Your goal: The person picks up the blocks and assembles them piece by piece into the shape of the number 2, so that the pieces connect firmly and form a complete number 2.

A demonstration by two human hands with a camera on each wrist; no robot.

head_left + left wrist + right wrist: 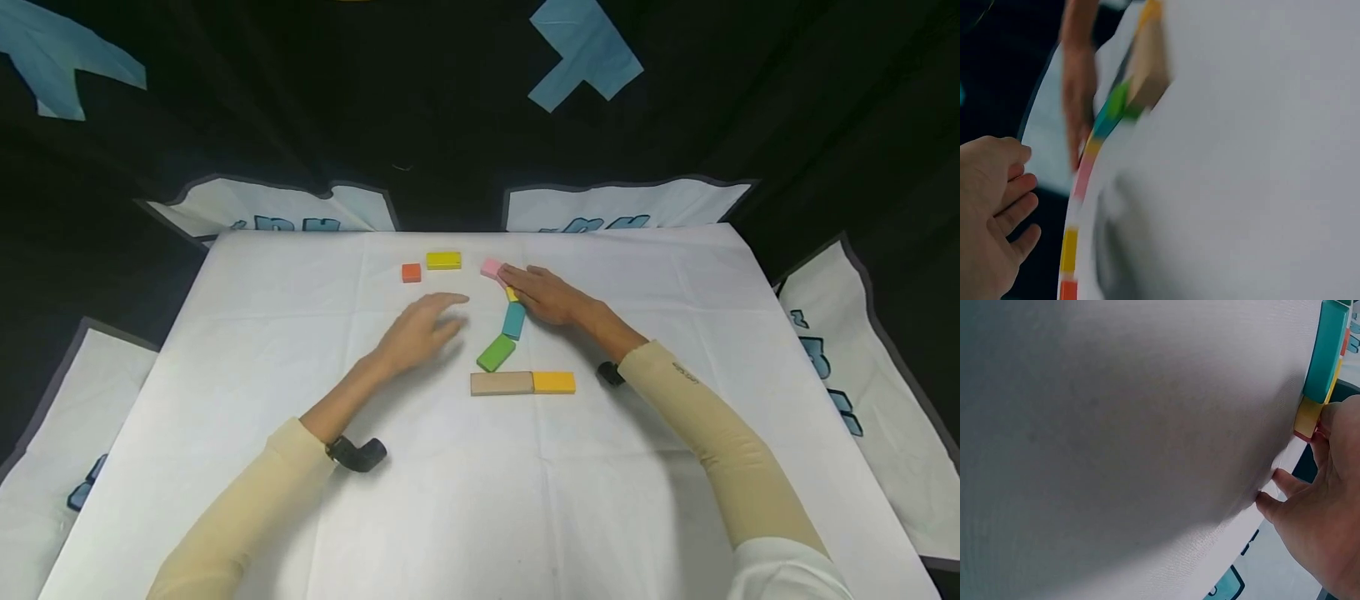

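My right hand [551,296] is at the upper end of a curved row of blocks, its fingertips pinching a pink block [491,267] that they partly cover. Right below it, a small yellow block [512,294] shows beside the hand, followed by a teal block [513,321] and a green block [496,353]. In the right wrist view, other fingers [1266,503] of this hand spread out at the cloth. My left hand [420,333] hovers over the table left of the row, fingers loosely bent and holding nothing.
A wooden block [502,383] and an orange-yellow block [554,382] lie end to end below the row. Farther back, left of the pink block, lie a yellow block [444,261] and an orange-red block [411,272]. White cloth covers the table [450,517]; dark curtains hang behind.
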